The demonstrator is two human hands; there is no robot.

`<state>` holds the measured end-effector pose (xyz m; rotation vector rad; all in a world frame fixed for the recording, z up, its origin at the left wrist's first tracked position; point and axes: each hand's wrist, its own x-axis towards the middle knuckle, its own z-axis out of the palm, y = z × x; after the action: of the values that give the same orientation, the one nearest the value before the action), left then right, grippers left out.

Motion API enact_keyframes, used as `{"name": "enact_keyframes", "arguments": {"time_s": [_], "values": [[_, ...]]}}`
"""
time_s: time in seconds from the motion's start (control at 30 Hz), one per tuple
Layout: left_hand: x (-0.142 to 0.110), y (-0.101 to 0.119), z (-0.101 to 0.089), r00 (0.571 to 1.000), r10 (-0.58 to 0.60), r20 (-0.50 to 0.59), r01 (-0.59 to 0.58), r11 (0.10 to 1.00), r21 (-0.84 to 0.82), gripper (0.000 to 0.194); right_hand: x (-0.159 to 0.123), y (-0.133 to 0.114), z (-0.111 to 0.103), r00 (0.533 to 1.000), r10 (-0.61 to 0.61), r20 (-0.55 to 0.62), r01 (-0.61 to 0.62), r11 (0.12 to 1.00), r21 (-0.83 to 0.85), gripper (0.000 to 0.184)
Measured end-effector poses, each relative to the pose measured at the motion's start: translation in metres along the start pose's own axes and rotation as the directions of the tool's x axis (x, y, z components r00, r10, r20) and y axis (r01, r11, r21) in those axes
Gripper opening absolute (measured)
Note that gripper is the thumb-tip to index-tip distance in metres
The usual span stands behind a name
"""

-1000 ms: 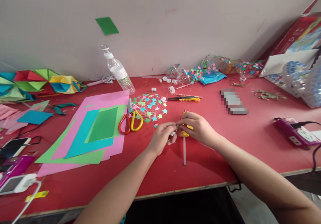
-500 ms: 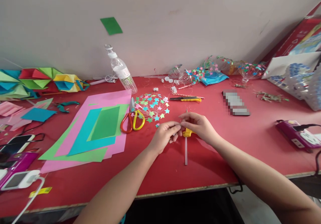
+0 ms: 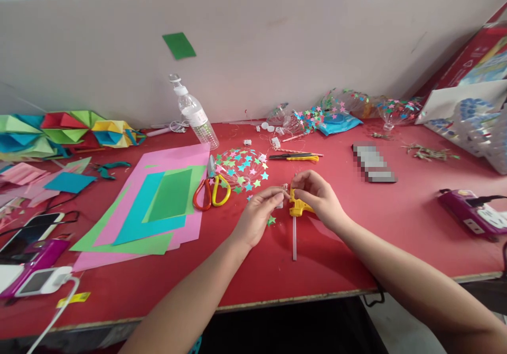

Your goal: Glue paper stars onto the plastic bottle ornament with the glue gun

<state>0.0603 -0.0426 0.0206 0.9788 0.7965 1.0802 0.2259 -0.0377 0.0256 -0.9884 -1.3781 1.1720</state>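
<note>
My left hand (image 3: pixel 257 214) is closed in a pinch on a small clear piece (image 3: pixel 284 187), too small to name. Just right of it, my right hand (image 3: pixel 320 198) has curled fingers with thumb and fingertips close together; whatever they hold, if anything, is too small to make out. Under the right hand lies a yellow hot glue gun (image 3: pixel 298 207), partly covered by the fingers, with a clear glue stick (image 3: pixel 294 240) poking out toward me. A green star (image 3: pixel 271 220) shows beside the left fingertips. Beyond the hands are a star-covered clear ornament (image 3: pixel 241 168) and scissors (image 3: pixel 212 191) with red and yellow handles.
Coloured paper sheets (image 3: pixel 168 195) lie to the left. A plastic bottle (image 3: pixel 197 113) leans near the wall. A yellow utility knife (image 3: pixel 303 157) lies beyond the hands. At right are a dark phone-like slab (image 3: pixel 374 162) and a purple power strip (image 3: pixel 475 211).
My right hand's fingertips have moved slightly away from the left ones, so the two hands are now a little apart. The green star and more of the glue gun now show.
</note>
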Motion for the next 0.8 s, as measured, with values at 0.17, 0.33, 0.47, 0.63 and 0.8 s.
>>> {"name": "enact_keyframes", "arguments": {"time_s": [0.17, 0.33, 0.47, 0.63, 0.8], "values": [[-0.005, 0.005, 0.004, 0.999, 0.028, -0.028, -0.031, 0.996, -0.086, 0.011, -0.004, 0.005, 0.010, 0.943, 0.090, 0.319, -0.145, 0.977, 0.154, 0.026], [-0.006, 0.005, 0.004, 1.000, 0.003, -0.002, -0.003, 0.997, -0.073, 0.016, -0.005, 0.007, 0.014, 0.934, 0.097, 0.345, -0.202, 0.938, 0.283, 0.032], [-0.001, 0.006, 0.002, 0.987, 0.148, -0.062, -0.139, 0.981, 0.135, 0.031, -0.002, 0.003, 0.005, 0.976, 0.082, 0.203, -0.141, 0.943, 0.300, 0.026], [-0.010, 0.034, 0.000, 0.990, 0.000, 0.142, -0.092, 0.765, 0.638, 0.017, 0.006, 0.007, -0.004, 0.994, 0.105, -0.005, -0.096, 0.926, 0.366, 0.034], [-0.028, 0.048, -0.027, 0.946, -0.294, 0.133, 0.046, 0.531, 0.846, 0.022, 0.010, 0.010, -0.005, 0.990, 0.119, -0.078, -0.082, 0.926, 0.369, 0.033]]}}
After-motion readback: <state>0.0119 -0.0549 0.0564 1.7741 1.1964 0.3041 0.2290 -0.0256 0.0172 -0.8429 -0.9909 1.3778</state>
